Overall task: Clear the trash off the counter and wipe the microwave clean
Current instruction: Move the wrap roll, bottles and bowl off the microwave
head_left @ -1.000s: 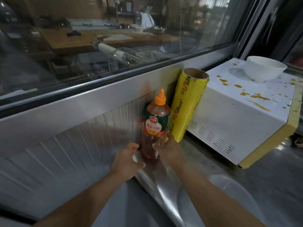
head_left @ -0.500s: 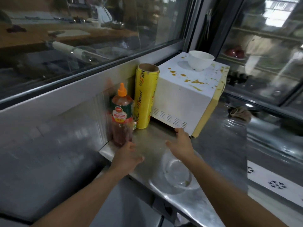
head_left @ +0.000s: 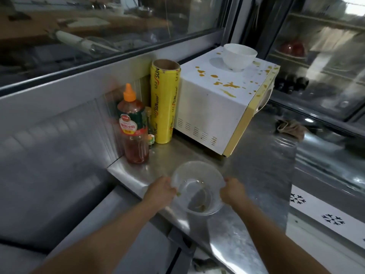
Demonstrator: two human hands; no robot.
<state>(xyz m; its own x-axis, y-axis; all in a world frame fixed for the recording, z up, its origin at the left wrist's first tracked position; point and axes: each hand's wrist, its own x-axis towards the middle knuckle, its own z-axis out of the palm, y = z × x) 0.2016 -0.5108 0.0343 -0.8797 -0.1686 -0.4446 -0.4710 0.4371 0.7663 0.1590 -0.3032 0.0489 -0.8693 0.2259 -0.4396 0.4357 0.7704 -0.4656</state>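
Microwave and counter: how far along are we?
Nothing looks finished. In hand: left hand and right hand grip the dirty clear plastic bowl. Left: the microwave top still shows orange splatter under the white bowl; the rag lies untouched.

Two bare forearms come in from the bottom of the view, with no sleeve, cuff, watch, band or glove to be seen along them. The left hand (head_left: 160,191) and the right hand (head_left: 233,191) are likewise uncovered, and no ring shows on any finger in sight. Both hands are a little blurred, so nails and finer marks cannot be made out, and nothing of the person above the forearms is in view.
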